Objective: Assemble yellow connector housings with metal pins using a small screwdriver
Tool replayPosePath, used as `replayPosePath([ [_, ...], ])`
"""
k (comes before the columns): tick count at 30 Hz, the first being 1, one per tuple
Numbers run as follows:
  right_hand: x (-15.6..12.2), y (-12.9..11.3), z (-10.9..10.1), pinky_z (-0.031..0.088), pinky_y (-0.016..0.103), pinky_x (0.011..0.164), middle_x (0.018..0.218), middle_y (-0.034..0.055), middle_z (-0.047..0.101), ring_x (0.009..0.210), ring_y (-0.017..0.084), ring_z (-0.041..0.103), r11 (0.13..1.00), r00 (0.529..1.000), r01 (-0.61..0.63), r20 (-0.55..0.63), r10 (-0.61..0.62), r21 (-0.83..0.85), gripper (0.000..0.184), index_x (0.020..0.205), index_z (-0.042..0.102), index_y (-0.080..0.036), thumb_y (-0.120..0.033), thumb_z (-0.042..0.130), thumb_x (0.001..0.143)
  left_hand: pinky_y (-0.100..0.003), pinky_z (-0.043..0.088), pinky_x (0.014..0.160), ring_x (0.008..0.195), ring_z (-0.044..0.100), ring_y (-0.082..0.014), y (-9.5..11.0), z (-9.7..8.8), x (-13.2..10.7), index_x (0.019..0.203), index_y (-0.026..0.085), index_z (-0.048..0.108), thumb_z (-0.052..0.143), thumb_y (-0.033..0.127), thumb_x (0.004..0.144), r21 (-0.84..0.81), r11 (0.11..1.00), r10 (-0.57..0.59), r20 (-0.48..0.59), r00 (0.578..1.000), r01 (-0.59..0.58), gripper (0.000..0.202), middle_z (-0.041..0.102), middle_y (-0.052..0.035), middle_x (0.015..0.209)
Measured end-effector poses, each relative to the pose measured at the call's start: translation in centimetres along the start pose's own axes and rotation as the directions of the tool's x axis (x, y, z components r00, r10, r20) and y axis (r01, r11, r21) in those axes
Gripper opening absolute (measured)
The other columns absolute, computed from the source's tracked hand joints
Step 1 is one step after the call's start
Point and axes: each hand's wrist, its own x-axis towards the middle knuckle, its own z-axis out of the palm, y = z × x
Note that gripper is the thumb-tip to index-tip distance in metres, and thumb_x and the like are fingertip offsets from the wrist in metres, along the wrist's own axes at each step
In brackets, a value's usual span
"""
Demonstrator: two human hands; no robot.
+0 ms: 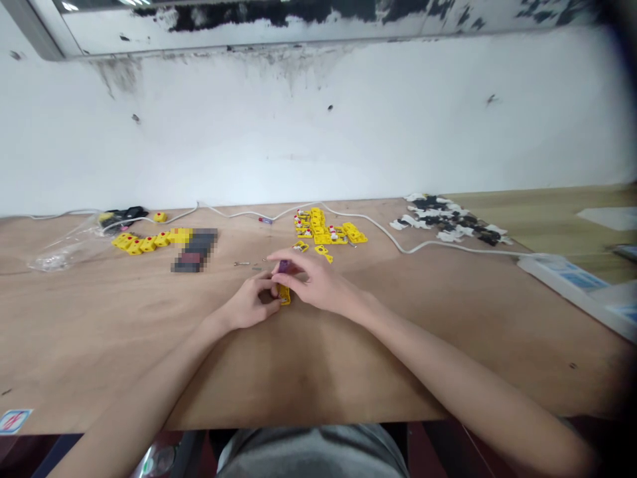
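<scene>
At the middle of the table, my left hand [253, 302] is closed around a small yellow plastic housing [284, 296], its fingertips pinching the left side. My right hand [311, 282] reaches over from the right, its thumb and fingers closed on a small purple piece [283, 266] just above the housing. Fingers cover part of both items. Beyond my hands lie a yellow housing part [324, 253] and another with dark inner parts [300, 246]. A small metal part [241, 263] rests on the wood to the left.
Farther back sit a cluster of yellow housings [318, 229], a purple cylinder [265, 220] and a white cable [371, 221]. Yellow cubes [142, 243], a pixelated dark object [196, 251] and a plastic bag [62, 255] are left. Black and white pieces [448, 218] and a power strip [572, 282] stand right.
</scene>
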Motion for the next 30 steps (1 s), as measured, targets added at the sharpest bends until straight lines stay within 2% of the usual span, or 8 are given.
replayPosePath([
  [3, 0.9, -0.5, 0.2, 0.053, 0.031, 0.088, 0.115, 0.0058, 0.07, 0.099, 0.017, 0.066, 0.987, 0.987, 0.157, 0.042, -0.156, -0.022, 0.033, 0.128, 0.061, -0.022, -0.015, 0.052, 0.097, -0.029, 0.052, 0.073, 0.079, 0.062, -0.0174, 0.0, 0.2, 0.0, 0.079, 0.015, 0.063, 0.062, 0.014, 0.078, -0.029, 0.999, -0.018, 0.01, 1.0, 0.019, 0.002, 0.066, -0.0045, 0.086],
  [6, 1.1, -1.0, 0.4, 0.052, 0.031, 0.09, 0.116, 0.0055, 0.071, 0.102, 0.017, 0.066, 0.974, 0.973, 0.225, 0.056, -0.224, -0.024, 0.038, 0.132, 0.06, -0.023, -0.011, 0.049, 0.098, -0.029, 0.053, 0.071, 0.079, 0.064, -0.0185, 0.3, 0.1, 0.1, 0.084, 0.014, 0.066, 0.062, 0.015, 0.078, -0.064, 0.997, -0.027, 0.034, 0.999, 0.029, 0.007, 0.067, -0.0049, 0.084],
  [10, 1.2, -1.5, 0.4, 0.053, 0.031, 0.086, 0.109, 0.0073, 0.069, 0.093, 0.017, 0.065, 0.971, 0.97, 0.231, 0.089, -0.226, -0.055, 0.03, 0.123, 0.066, -0.02, -0.012, 0.051, 0.098, -0.028, 0.055, 0.069, 0.079, 0.065, -0.0188, 1.1, -0.1, 0.2, 0.093, 0.013, 0.067, 0.061, 0.017, 0.079, -0.114, 0.993, -0.034, 0.06, 0.998, 0.04, 0.016, 0.069, -0.0062, 0.086],
  [14, 1.4, -1.8, 0.5, 0.052, 0.034, 0.091, 0.117, 0.0087, 0.067, 0.103, 0.018, 0.063, 0.975, 0.969, 0.221, 0.122, -0.217, -0.027, 0.037, 0.129, 0.062, -0.02, -0.008, 0.046, 0.098, -0.029, 0.055, 0.068, 0.078, 0.066, -0.0193, 1.4, -0.2, 0.3, 0.093, 0.012, 0.067, 0.063, 0.019, 0.08, -0.111, 0.993, -0.035, 0.053, 0.998, 0.041, 0.016, 0.069, -0.0065, 0.085],
  [18, 1.4, -1.4, 0.6, 0.053, 0.031, 0.085, 0.104, 0.0063, 0.07, 0.091, 0.016, 0.065, 0.978, 0.976, 0.21, 0.054, -0.209, -0.012, 0.029, 0.119, 0.068, -0.02, -0.01, 0.055, 0.095, -0.028, 0.054, 0.069, 0.079, 0.064, -0.0185, 0.8, -0.1, 0.2, 0.094, 0.013, 0.066, 0.063, 0.017, 0.079, -0.061, 0.998, -0.009, 0.024, 1.0, 0.01, 0.016, 0.068, -0.0062, 0.086],
  [22, 1.0, -0.5, 0.5, 0.052, 0.033, 0.089, 0.11, 0.0086, 0.069, 0.097, 0.017, 0.065, 0.974, 0.974, 0.226, -0.016, -0.226, 0.003, 0.033, 0.127, 0.063, -0.019, -0.011, 0.052, 0.097, -0.026, 0.05, 0.066, 0.072, 0.059, -0.0149, -0.2, -0.1, -0.1, 0.082, 0.014, 0.063, 0.063, 0.016, 0.079, 0.004, 1.0, 0.007, 0.046, 0.999, -0.007, 0.004, 0.064, -0.0037, 0.08],
  [25, 0.6, -0.1, 0.4, 0.054, 0.032, 0.084, 0.101, 0.0061, 0.069, 0.09, 0.016, 0.065, 0.974, 0.971, 0.224, -0.082, -0.224, -0.011, 0.029, 0.122, 0.067, -0.021, -0.013, 0.056, 0.096, -0.025, 0.049, 0.066, 0.073, 0.058, -0.0142, -0.7, -0.1, -0.3, 0.08, 0.015, 0.06, 0.064, 0.016, 0.078, 0.014, 1.0, 0.027, 0.057, 0.998, -0.027, 0.005, 0.064, -0.0034, 0.083],
  [30, 0.1, 0.0, 0.4, 0.053, 0.035, 0.089, 0.11, 0.0082, 0.068, 0.099, 0.019, 0.064, 0.972, 0.97, 0.231, -0.072, -0.234, -0.047, 0.034, 0.13, 0.062, -0.022, -0.014, 0.052, 0.098, -0.025, 0.048, 0.067, 0.076, 0.059, -0.0146, -0.8, 0.0, -0.4, 0.076, 0.015, 0.058, 0.065, 0.016, 0.077, 0.023, 0.999, 0.028, 0.023, 0.999, -0.029, 0.007, 0.064, -0.0045, 0.088],
])
